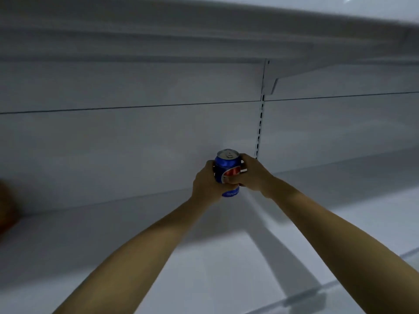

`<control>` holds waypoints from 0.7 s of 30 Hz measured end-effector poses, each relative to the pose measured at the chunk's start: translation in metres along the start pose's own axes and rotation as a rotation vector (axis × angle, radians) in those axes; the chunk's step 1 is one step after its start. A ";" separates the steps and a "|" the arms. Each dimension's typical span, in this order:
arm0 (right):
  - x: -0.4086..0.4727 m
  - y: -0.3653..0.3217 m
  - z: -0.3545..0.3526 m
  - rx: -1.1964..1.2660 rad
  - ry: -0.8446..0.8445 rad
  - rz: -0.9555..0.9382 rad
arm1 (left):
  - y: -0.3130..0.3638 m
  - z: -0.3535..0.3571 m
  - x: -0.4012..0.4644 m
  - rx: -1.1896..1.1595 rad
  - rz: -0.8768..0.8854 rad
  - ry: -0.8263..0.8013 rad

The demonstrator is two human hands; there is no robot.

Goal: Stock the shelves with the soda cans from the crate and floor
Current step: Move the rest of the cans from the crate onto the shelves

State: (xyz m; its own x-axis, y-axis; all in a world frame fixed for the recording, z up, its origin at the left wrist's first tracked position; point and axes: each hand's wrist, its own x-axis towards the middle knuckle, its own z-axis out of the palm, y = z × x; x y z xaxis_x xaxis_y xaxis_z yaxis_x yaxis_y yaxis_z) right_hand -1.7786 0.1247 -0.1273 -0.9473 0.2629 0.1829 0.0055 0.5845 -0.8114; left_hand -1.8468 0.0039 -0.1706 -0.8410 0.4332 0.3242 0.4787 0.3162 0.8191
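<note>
Two bare forearms reach forward and upward from the lower edge of the view, converging toward the centre. The left hand (205, 181) curls around the left side of a can (227, 165), and the right hand (254, 174) curls around its right side, fingers overlapping at the front. Both wrists are nearly straight, with elbows out of view.

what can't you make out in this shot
Head view:
- Can: label mostly covered by left hand and right hand; bottom text too small.
- Can's base: whether it touches the shelf is unclear.
- Dark reddish shape: blurred, cut by left edge.
- Crate, floor: out of frame.
</note>
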 end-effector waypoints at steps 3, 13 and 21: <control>0.019 0.008 0.004 -0.080 -0.005 0.022 | -0.012 0.006 0.017 -0.015 -0.025 0.004; 0.049 0.038 0.022 -0.118 0.003 0.120 | -0.041 0.020 0.033 0.020 -0.113 0.036; 0.053 0.031 0.034 -0.209 0.058 0.169 | -0.035 0.018 0.043 0.135 -0.155 0.006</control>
State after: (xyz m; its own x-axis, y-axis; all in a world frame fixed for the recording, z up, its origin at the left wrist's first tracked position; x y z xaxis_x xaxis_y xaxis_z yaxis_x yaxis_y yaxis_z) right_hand -1.8398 0.1311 -0.1616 -0.9077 0.4097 0.0911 0.2334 0.6732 -0.7017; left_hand -1.8954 0.0269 -0.1938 -0.9085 0.3655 0.2024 0.3725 0.4893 0.7886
